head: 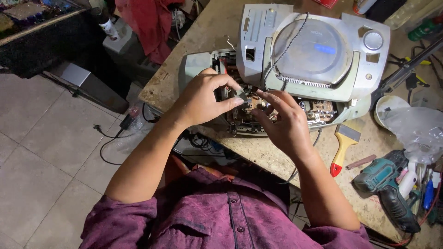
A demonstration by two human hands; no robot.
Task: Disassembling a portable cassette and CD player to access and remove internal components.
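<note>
One opened music player (304, 60) lies on the surface (258, 152), its pale grey top cover lifted and tilted back, with a single twisted cord (282, 50) draped across the round lid. Under the cover's front edge the insides show: one circuit board (318, 110) and a tangle of small parts. Two hands work there. The left hand (200, 99) curls over the left end of the player, its fingers (230, 102) pinched shut on a small dark part (241, 94) just above the board. The right hand (284, 122) hovers just beside it, fingers spread loosely and closed on nothing that can be seen, fingertips near the same spot; whether they touch the board is hard to tell, as the hand hides it.

To the right lie one paintbrush (342, 146) with a yellow and red handle, one teal cordless drill (390, 186), one white bowl (385, 108) partly covered by a clear plastic bag (415, 129), and a few screwdrivers at the edge. A red cloth (145, 23) hangs beyond the far left corner.
</note>
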